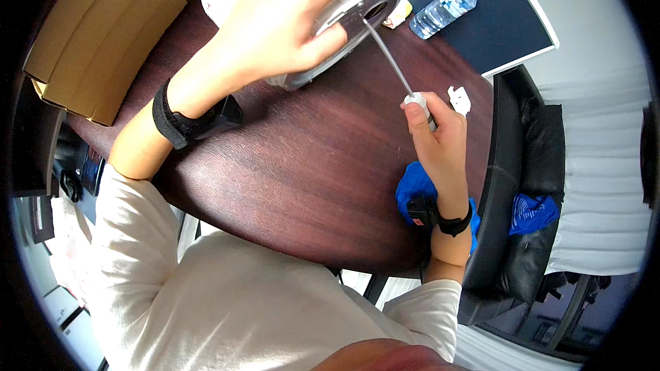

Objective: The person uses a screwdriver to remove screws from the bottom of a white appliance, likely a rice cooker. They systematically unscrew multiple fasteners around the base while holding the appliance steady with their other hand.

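Note:
A white round appliance (308,72) lies tilted on its side at the far end of the table, its dark underside turned toward the right. My left hand (285,24) lies over its rim, thumb on the near edge and fingers reaching across the top, keeping hold of it. In my right hand (440,134) is a screwdriver (390,58) with a long metal shaft and a pale handle. The shaft slants up to the left, and its tip meets the dark underside near a round opening. What the tip sits in is too small to make out.
The dark reddish-brown table (295,172) has a cardboard box (110,34) at its left. Behind the appliance lie a water bottle (440,12) and a yellowish packet (399,14). A small white piece (459,100) and a blue cloth-like thing (412,182) are near my right arm, beside a black sofa (529,165).

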`<state>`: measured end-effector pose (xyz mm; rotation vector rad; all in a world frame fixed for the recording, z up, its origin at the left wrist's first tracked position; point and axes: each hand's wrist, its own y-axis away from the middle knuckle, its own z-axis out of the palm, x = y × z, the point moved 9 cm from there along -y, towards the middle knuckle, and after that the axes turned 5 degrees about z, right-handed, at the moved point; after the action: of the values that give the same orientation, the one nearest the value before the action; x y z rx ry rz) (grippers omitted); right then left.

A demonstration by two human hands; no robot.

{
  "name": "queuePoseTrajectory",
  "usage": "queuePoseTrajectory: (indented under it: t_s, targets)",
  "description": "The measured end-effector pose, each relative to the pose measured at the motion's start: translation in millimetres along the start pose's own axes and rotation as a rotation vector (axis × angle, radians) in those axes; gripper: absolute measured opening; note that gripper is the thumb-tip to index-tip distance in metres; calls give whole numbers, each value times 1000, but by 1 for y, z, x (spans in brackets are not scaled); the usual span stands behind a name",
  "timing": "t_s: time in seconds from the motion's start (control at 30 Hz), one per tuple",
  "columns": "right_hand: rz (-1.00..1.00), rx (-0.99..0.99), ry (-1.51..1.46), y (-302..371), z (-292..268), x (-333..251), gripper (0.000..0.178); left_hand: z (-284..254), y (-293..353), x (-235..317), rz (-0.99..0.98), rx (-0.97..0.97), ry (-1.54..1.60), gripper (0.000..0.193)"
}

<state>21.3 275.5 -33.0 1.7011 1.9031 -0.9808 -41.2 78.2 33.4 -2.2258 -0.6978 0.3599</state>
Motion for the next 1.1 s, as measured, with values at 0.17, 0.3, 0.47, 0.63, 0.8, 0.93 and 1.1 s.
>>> queuePoseTrajectory:
  t_s: [0.17,0.3,0.47,0.63,0.8,0.93,1.1]
  targets:
    - [-35,15,21,-1,-1,-5,26,-3,-3,2,-50,-71,41,65]
    - [-38,20,20,-4,1,-12,28,1,-1,-4,14,-35,-6,67]
    - [-47,26,41,-5,2,-8,30,-1,-5,1,-52,-88,28,66]
    - [71,-149,-65,-9,12,7,36,2,0,-3,-9,-45,7,66]
    - [323,-446,-571,2,47,15,46,1,-4,-2,-44,-96,28,66]
    - [533,-766,-1153,20,74,9,55,0,-4,-4,-39,-80,42,66]
    - [570,-821,-1254,25,77,8,52,2,-1,-7,-12,-46,44,66]
